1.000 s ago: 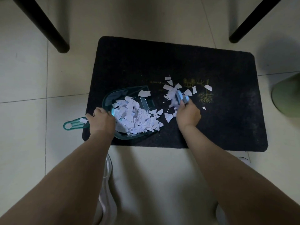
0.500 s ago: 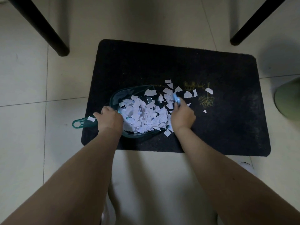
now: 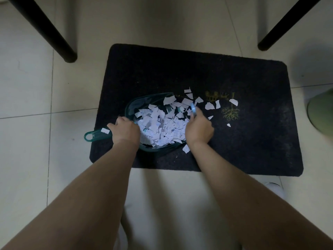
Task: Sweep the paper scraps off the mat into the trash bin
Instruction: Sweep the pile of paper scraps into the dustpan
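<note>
Since a second ago our right hand, fist around a small blue brush, pushed scraps into the dustpan mid-frame, left hand clamping its handle; heaped paper may spill onto the mat if tipped.

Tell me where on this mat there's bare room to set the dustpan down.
Free: the mat's far strip toward the chair legs, and its right end by the green bin. Crowded: the middle, where the dustpan, loose paper scraps and both hands sit.
</note>
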